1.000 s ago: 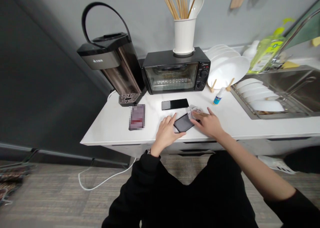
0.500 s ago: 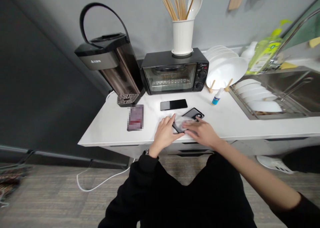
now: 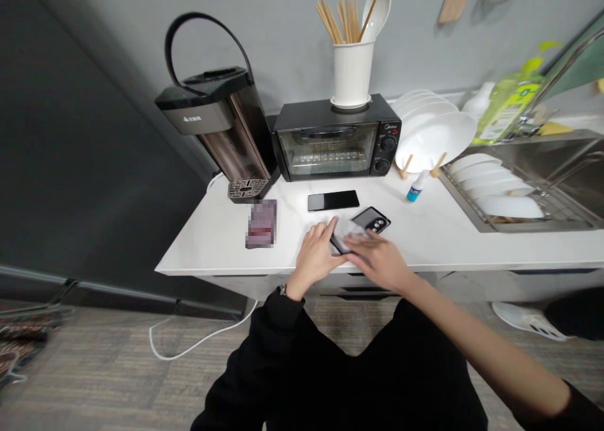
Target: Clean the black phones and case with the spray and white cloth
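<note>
White countertop (image 3: 212, 242) runs along a grey wall, smooth and faintly marbled, with a steel sink (image 3: 566, 167) sunk into its far right. At the near edge lies a dark phone (image 3: 370, 219), glossy-backed, camera bumps pointing toward the far right. The left hand (image 3: 315, 259) pins the near-left end of it, fingers curled down over the edge, more bracing than gripping. The right hand (image 3: 380, 261) lies fairly flat, fingers together, pressing a pale, crumpled wipe (image 3: 350, 231) onto the phone's middle; whether the fingers pinch the wipe or just press on it, I cannot tell.

To my eye, wiping well means keeping that left hand firm so the slick case doesn't skate on the hard top, and working with light, even strokes along its length, taking care around the raised lenses.

Beyond the hands, a second phone (image 3: 333, 200) lies flat, black and mirror-like. A small white dropper bottle (image 3: 416, 188) with a blue label stands to the right. Farther back sit a boxy black toaster oven (image 3: 337, 138), a ceramic utensil holder (image 3: 352, 72) on top, and a tall water boiler (image 3: 221, 135) with a looping handle. White plates (image 3: 434, 132) lean in a rack.
</note>
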`<action>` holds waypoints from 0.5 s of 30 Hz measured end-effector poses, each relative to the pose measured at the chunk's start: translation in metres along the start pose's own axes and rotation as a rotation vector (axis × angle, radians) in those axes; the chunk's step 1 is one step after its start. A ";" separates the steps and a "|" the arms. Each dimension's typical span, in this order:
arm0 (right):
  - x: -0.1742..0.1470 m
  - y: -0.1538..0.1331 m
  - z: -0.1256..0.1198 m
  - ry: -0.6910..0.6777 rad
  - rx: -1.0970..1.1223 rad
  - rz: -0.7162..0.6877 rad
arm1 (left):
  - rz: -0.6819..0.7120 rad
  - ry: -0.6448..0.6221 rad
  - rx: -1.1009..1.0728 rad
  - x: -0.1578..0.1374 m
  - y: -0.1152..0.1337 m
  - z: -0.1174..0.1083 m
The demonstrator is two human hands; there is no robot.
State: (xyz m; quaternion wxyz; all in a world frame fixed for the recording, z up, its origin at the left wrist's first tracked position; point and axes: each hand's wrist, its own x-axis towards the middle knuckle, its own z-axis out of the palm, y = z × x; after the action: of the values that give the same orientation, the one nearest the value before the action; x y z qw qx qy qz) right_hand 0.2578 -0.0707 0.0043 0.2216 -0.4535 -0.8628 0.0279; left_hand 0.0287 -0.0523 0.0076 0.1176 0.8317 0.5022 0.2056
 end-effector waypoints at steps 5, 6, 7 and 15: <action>-0.002 0.004 0.000 0.087 -0.094 0.152 | -0.012 0.014 0.003 0.000 0.001 0.000; -0.002 0.004 0.001 0.101 -0.108 0.163 | -0.014 0.015 0.003 0.000 0.001 0.000; -0.002 0.003 0.001 0.084 -0.086 0.125 | -0.012 0.011 0.001 0.000 0.001 0.000; 0.000 0.002 0.001 0.081 -0.091 0.165 | -0.015 0.007 0.006 0.000 0.002 -0.001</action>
State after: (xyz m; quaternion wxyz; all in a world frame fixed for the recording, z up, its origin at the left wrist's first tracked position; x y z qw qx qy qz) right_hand 0.2589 -0.0696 0.0032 0.2325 -0.5334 -0.8132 -0.0114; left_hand 0.0295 -0.0526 0.0093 0.1149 0.8275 0.5096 0.2059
